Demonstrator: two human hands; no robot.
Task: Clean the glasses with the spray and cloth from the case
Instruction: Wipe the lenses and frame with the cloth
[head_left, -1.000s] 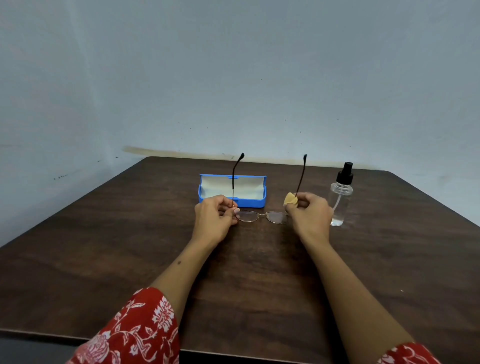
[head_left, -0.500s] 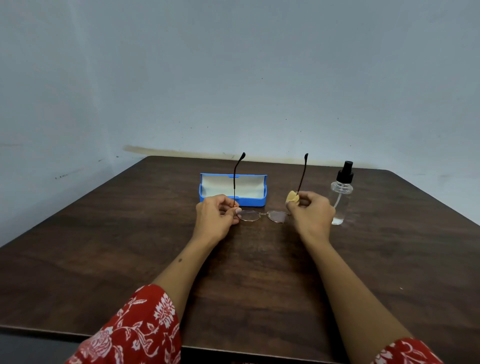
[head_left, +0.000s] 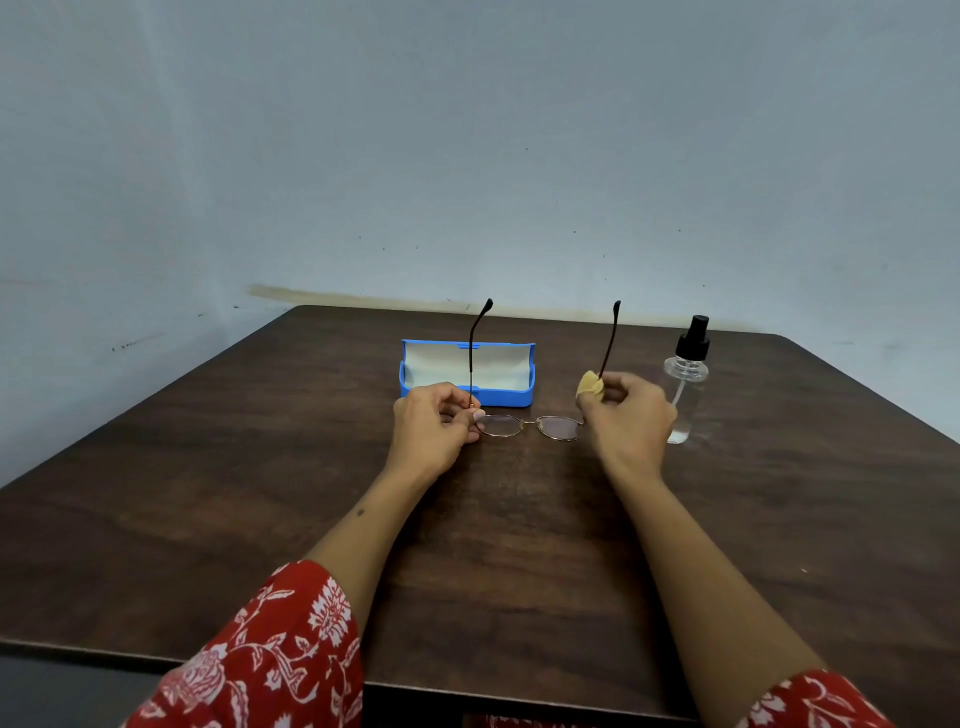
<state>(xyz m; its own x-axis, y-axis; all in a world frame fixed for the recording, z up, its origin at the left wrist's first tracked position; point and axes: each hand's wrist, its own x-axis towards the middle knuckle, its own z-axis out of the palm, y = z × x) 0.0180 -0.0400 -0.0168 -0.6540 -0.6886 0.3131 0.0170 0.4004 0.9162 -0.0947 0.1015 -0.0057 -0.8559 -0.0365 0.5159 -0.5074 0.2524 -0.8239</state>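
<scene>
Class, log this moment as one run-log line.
left hand: holds glasses | right hand: pinches cloth, glasses | case: open | spray bottle: upright

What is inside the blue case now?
The blue case lies open and shows only its pale lining; nothing shows inside it. The left hand and one arm of the glasses cover a small part of the front.

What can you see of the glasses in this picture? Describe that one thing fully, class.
The glasses have a thin, gold-looking metal frame with two oval clear lenses joined by a slim bridge. They are held low over the brown table, temples unfolded and pointing up, with dark tips. The left hand pinches the frame's left end; the right hand grips the right end together with a small yellow cloth.
</scene>
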